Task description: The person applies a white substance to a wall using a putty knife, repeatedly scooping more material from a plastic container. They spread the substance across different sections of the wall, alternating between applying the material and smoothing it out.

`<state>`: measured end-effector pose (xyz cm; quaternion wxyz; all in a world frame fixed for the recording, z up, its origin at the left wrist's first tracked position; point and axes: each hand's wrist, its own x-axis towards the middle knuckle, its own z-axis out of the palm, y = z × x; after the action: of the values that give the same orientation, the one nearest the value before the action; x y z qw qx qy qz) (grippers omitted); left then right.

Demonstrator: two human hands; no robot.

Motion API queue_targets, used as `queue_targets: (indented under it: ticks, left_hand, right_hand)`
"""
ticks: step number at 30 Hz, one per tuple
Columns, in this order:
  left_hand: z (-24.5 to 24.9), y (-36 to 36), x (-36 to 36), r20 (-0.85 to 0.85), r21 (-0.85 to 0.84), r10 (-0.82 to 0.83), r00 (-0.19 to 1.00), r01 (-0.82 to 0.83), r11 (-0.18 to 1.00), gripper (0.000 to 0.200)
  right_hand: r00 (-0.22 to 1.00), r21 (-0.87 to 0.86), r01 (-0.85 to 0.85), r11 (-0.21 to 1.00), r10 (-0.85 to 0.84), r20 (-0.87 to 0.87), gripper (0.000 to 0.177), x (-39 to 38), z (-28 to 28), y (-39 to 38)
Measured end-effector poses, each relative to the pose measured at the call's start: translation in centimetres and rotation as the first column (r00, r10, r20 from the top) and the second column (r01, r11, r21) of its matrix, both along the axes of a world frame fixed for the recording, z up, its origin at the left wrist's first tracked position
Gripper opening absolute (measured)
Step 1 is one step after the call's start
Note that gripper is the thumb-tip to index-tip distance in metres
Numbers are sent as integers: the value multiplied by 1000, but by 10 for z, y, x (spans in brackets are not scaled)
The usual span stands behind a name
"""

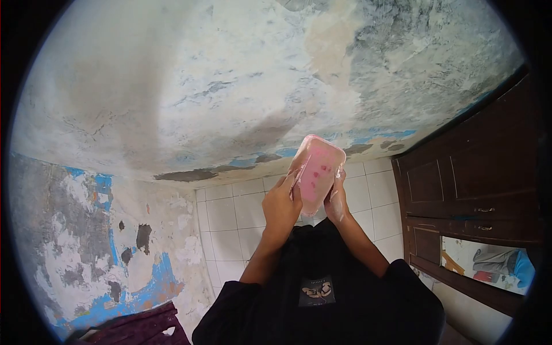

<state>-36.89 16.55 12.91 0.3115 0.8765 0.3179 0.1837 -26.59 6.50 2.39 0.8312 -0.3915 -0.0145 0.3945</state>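
Note:
A pink, rounded rectangular plastic container (pixel 318 172) is held up before my chest, tilted away from me. Several darker pink spots mark its middle, and pale whitish residue coats its edges and part of its face. My left hand (pixel 280 204) grips the container's left side, thumb toward the near end. Closed along the opposite side is my right hand (pixel 337 200), which has white smears over the fingers and wrist. The fingers beneath the container are partly hidden.
Ahead rises a patchy plastered wall (pixel 241 86) with grey and blue areas. Another peeling wall (pixel 144 230) stands left, with a dark purple cloth (pixel 144 326) below. White floor tiles (pixel 227 244) lie underneath. A dark wooden wardrobe (pixel 471 172) with a mirror (pixel 460 253) is at right.

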Motion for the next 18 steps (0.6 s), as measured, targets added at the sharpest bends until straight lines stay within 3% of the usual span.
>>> queue_targets:
  ticks: [18]
  left_hand:
    - [-5, 0, 16, -8, 91, 109, 994, -108, 990, 33]
  right_hand:
    - [992, -47, 54, 997, -48, 121, 68, -13, 12, 11]
